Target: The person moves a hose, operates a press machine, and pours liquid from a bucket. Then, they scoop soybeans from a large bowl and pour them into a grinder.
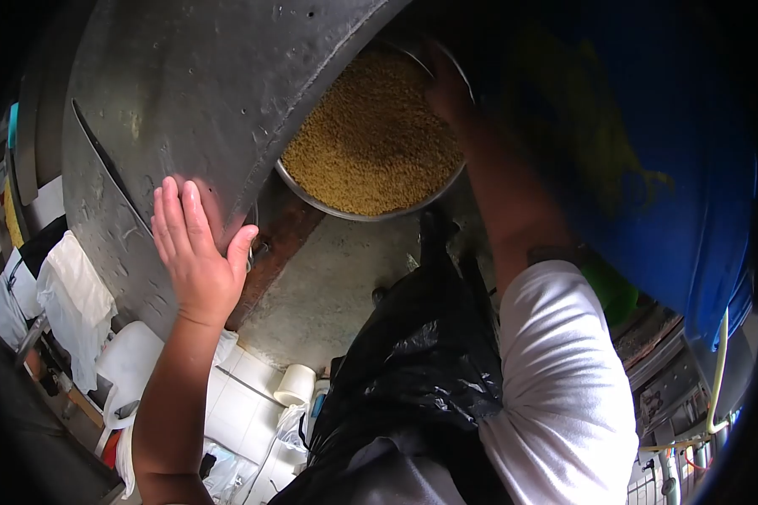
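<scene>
My left hand point(195, 257) lies flat, fingers stretched and thumb out to the side, against the dark grey metal surface point(202, 76) near its edge. Below that edge is a wide round metal basin point(358, 217), filled with small yellow grains or beans point(370, 143). The metal surface hides part of the basin's left side. My right arm reaches down to the far right of the basin, where my right hand point(448, 88) is closed on the rim. Deep shadow hides most of its fingers.
A large blue plastic barrel point(691, 219) stands close on the right. A reddish-brown beam point(269, 269) runs along the concrete floor point(312, 295). At lower left are a white jug point(130, 362), hanging white cloth point(76, 282) and a white roll point(296, 385). I wear a black apron point(413, 353).
</scene>
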Available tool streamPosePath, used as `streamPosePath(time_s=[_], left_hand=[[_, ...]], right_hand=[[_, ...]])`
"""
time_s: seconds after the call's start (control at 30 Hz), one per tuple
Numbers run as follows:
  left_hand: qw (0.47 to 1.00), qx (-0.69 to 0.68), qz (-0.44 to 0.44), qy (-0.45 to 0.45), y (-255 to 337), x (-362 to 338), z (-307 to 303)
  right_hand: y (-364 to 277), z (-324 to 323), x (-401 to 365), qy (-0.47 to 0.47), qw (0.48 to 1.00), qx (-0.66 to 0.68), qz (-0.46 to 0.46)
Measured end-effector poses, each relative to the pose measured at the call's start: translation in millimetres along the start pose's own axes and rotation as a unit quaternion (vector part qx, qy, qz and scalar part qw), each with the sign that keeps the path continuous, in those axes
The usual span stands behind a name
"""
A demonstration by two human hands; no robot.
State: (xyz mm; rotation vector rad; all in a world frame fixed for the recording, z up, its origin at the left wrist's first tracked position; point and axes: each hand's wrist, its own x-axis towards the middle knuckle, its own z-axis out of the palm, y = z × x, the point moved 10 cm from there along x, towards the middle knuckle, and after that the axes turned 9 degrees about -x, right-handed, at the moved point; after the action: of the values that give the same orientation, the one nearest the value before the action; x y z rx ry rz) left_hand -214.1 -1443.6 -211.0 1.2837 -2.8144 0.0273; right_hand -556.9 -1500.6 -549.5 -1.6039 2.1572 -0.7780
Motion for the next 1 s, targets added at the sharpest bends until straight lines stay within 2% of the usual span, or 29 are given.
streamPosePath(time_s=[0.1, 0.17, 0.2, 0.23, 0.33, 0.4, 0.47, 0.53, 0.6, 0.7, 0.8, 0.83, 0.9, 0.97, 1.0], left_hand=[[1.0, 0.003, 0.004, -0.003, 1.0, -0.8, 0.9], [1.0, 0.003, 0.007, -0.002, 0.8, -0.3, 1.4], [1.0, 0.003, 0.006, -0.003, 0.8, -0.4, 1.4], [1.0, 0.004, 0.006, -0.003, 0.9, -0.1, 1.5], [1.0, 0.008, 0.008, -0.004, 2.6, -0.2, 0.7], [1.0, 0.008, 0.008, -0.004, 3.2, 0.1, 0.4], [1.0, 0.008, 0.008, -0.006, 3.0, 0.7, 0.5], [1.0, 0.009, 0.006, -0.007, 3.3, 0.4, 0.5], [1.0, 0.01, 0.006, -0.009, 3.1, -0.4, 1.3], [1.0, 0.004, 0.002, -0.005, -0.1, -1.4, 2.5], [1.0, 0.002, -0.003, 0.0, -2.0, 1.0, 2.1], [1.0, 0.004, -0.013, -0.004, -1.4, -2.0, 1.9], [1.0, 0.003, -0.009, -0.002, 0.3, -5.1, 2.7], [1.0, 0.009, 0.002, 0.005, -2.1, -0.9, 0.8], [1.0, 0.008, -0.004, 0.004, -2.3, -2.2, 0.6]], right_hand=[[-7.6, -14.4, -17.3, 0.04, 0.999, 0.003, 0.007], [-6.9, -15.4, -26.3, 0.04, 0.994, 0.094, 0.032], [-3.9, -12.2, -29.6, 0.041, 0.994, 0.094, 0.034], [11.7, 7.5, -35.3, -0.028, 0.983, 0.136, 0.119], [33.3, 40.1, -47.9, -0.105, 0.954, 0.175, 0.22], [39.8, 51.3, -52.2, -0.114, 0.949, 0.173, 0.239], [43.2, 49.2, -52.0, -0.065, 0.967, 0.145, 0.199], [68.1, 71.8, -54.3, -0.035, 0.971, 0.139, 0.193], [72.0, 63.5, -56.2, -0.005, 0.973, 0.132, 0.189], [89.7, 87.9, -72.6, -0.104, 0.94, 0.164, 0.281], [74.0, 102.2, -78.8, -0.141, 0.878, 0.285, 0.359], [65.0, 95.7, -85.9, -0.117, 0.838, 0.363, 0.389], [69.5, 93.4, -97.0, -0.09, 0.792, 0.434, 0.42], [71.2, 100.3, -93.4, -0.057, 0.771, 0.501, 0.39], [96.2, 131.9, -102.3, -0.061, 0.771, 0.501, 0.389]])
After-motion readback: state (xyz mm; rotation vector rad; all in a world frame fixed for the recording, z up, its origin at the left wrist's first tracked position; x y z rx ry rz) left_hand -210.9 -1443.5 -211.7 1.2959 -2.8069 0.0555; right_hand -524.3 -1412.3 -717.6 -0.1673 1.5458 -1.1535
